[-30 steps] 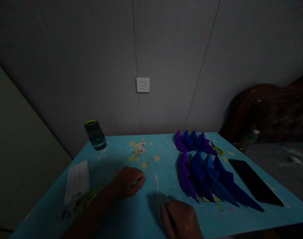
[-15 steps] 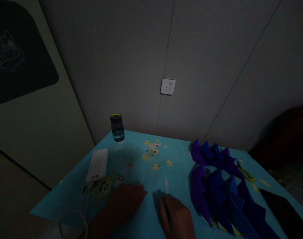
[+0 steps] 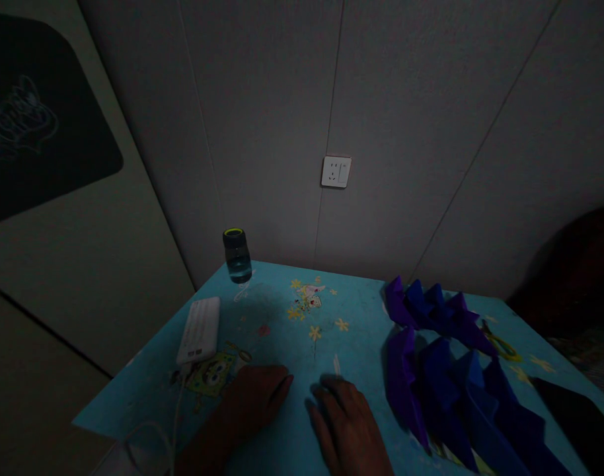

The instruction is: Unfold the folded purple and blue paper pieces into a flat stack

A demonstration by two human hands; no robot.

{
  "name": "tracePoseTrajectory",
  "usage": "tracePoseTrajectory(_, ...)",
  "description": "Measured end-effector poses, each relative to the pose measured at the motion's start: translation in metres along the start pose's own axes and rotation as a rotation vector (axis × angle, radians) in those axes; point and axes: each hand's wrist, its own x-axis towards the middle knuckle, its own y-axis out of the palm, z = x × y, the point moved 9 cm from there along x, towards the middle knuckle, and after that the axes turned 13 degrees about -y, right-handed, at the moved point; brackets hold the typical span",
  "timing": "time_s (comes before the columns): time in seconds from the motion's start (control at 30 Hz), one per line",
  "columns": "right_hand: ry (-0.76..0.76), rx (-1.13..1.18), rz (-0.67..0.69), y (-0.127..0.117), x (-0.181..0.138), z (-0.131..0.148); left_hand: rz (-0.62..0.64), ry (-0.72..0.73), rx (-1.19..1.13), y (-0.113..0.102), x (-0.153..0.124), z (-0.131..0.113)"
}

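Grey wall (image 3: 262, 132) backs a blue table (image 3: 361, 357). Left hand (image 3: 259, 396) lies with fingers curled near the power bank (image 3: 199, 330), contents impossible to tell; right hand (image 3: 349, 423), fingers loosely spread and empty, rests beside the folded papers (image 3: 443, 377).

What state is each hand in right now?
Left hand: partly curled; whether it holds anything cannot be told.
Right hand: open, palm down, nothing visibly held.

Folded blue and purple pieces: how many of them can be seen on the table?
8: four in the nearer row, four in the farther row. Overlaps may hide others.
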Motion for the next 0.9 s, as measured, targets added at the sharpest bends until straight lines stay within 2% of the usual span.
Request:
tracePoseTrajectory(0.23,-0.013,-0.023,0.055,0.008,-0.003,-0.001,0.022,0.015,0.013,-0.002,0.001,-0.006)
tracePoseTrajectory(0.57,0.070,0.010,-0.044,0.000,0.000,0.002,0.094,-0.018,0.024,0.010,0.001,-0.001)
tracePoseTrajectory(0.73,-0.029,-0.102,-0.166,-0.036,-0.003,0.013,0.117,-0.018,0.004,0.010,0.004,-0.001)
tracePoseTrajectory(0.8,-0.048,-0.190,-0.159,-0.052,-0.010,0.009,0.127,-0.014,0.032,0.009,0.004,-0.003)
tracePoseTrajectory(0.9,0.051,-0.341,-0.157,-0.075,-0.026,-0.010,0.143,0.002,0.076,0.006,0.004,-0.008)
